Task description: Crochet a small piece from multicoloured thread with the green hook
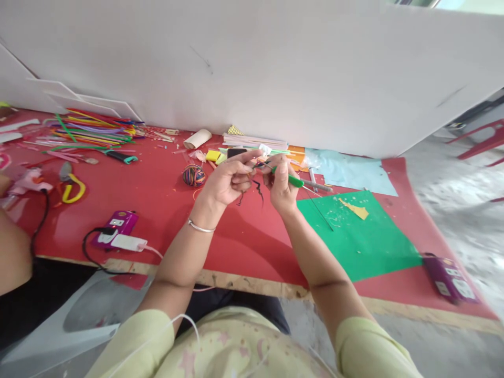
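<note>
Above the red table, my left hand (231,179) pinches a small piece of dark multicoloured yarn (259,191), whose loose ends hang below the fingers. Close beside it, my right hand (282,185) is closed around a crochet hook with a green handle (294,181). The hook's thin metal shaft points left into the yarn between both hands; its tip is too small to make out. A ball of multicoloured yarn (193,175) rests on the table left of my left hand, with a strand trailing from it.
Colourful pipe cleaners (98,128), yellow-handled pliers (73,184) and a pink glue gun (27,184) lie left. A purple power strip (120,223) sits near the front edge, another (449,278) at right. A green sheet (354,247) lies right. Another person's arm (13,241) shows at left.
</note>
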The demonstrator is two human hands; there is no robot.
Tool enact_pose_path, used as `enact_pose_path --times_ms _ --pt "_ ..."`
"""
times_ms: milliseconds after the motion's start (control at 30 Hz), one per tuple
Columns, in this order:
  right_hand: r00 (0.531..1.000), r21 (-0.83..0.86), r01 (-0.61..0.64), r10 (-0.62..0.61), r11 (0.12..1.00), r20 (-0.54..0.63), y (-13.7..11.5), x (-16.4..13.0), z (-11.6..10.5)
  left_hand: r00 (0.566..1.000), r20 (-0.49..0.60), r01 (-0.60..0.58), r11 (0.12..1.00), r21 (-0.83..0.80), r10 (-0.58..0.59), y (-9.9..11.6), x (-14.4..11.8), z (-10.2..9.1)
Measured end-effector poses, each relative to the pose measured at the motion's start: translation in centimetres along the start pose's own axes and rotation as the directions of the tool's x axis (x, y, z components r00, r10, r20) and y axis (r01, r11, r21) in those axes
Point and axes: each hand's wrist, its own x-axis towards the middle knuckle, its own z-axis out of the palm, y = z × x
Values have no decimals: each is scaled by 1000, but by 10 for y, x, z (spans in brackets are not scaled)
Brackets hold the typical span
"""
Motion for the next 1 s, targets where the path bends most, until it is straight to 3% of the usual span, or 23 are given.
enact_pose_path --times_ms 67,167,333,533,633,767,1000 --pt "999 41 38 -38 998 16 2 0 0 995 30 94 994 -57 -93 6 0 -4" --pt "998 64 53 -55 997 39 3 1 -5 988 72 143 984 -102 -136 6 2 -7" --pt "973 -134 127 -96 983 212 -6 13 -27 981 108 161 987 13 -161 9 2 -16" --pt "972 -113 116 -89 987 217 -9 15 -25 996 81 -28 997 72 22 7 1 -20" --pt "975 -39 86 -76 996 208 -8 10 -16 989 128 -80 996 34 75 2 2 -18" --pt "985 71 -35 22 997 171 -7 4 -7 978 152 -145 989 -6 144 -2 3 -17" --pt "974 133 -212 197 968 114 -3 -1 4 962 -44 -262 958 115 268 -7 0 -7"
